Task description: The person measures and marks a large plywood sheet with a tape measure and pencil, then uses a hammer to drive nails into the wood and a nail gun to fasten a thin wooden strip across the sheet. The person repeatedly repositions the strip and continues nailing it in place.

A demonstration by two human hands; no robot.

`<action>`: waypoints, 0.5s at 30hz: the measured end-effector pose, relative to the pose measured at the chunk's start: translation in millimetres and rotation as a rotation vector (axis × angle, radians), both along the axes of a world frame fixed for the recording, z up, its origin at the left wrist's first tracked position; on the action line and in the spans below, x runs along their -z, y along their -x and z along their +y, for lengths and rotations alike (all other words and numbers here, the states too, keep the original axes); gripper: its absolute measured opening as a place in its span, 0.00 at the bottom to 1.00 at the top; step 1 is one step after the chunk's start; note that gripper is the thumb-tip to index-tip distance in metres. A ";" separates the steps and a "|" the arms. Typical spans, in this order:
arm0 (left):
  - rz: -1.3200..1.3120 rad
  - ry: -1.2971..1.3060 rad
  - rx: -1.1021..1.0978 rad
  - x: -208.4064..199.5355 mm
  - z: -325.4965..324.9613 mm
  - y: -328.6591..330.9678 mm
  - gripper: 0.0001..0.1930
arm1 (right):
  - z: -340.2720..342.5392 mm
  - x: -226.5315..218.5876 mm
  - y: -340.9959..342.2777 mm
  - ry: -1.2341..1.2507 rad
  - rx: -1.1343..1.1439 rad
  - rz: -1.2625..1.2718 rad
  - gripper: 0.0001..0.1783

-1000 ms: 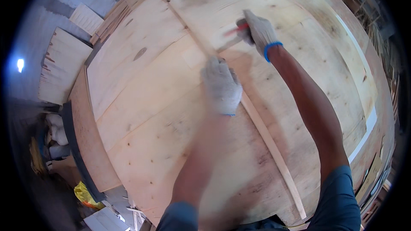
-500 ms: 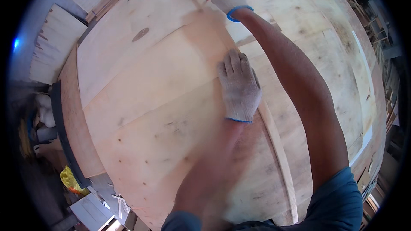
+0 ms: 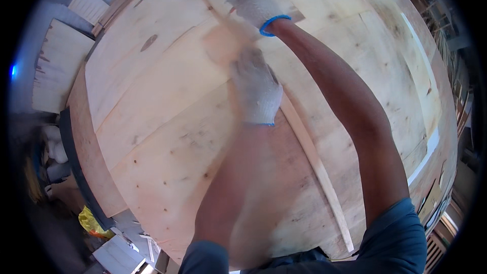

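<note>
A long, narrow wooden strip [image 3: 317, 165] lies across pale plywood sheets [image 3: 167, 86], running from near my body toward the far side. My left hand [image 3: 257, 91], in a whitish knit glove with a blue cuff edge, presses over the strip's middle. Motion smears its fingers, which look held together on the wood. Farther off, my right hand [image 3: 255, 7], gloved the same way, is curled closed just above the strip's line. A tiny bit of something red [image 3: 232, 10] shows at its fingers; the rest is hidden in the glove.
A dark edge band [image 3: 76, 152] borders the sheets at left. Beyond it are a leaning board [image 3: 63, 66], a yellow bag [image 3: 93, 221] and a whitish box [image 3: 119, 253]. Stacked wood scraps [image 3: 444, 50] line the right side.
Both hands appear farther left in the picture, the left one also farther from me. The view itself has shifted slightly. The strip stays under my left hand.
</note>
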State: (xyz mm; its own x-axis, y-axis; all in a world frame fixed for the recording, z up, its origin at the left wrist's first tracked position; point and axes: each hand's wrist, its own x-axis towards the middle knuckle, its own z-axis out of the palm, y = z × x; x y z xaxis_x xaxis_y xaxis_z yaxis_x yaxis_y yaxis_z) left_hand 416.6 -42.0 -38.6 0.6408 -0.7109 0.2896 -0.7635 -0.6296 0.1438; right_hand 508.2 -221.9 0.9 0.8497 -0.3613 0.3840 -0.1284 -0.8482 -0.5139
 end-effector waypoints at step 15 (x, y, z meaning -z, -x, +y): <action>0.090 0.198 0.030 10.1 -4.8 -2.2 0.16 | 86.3 -27.5 276.7 -0.330 -0.014 0.274 0.15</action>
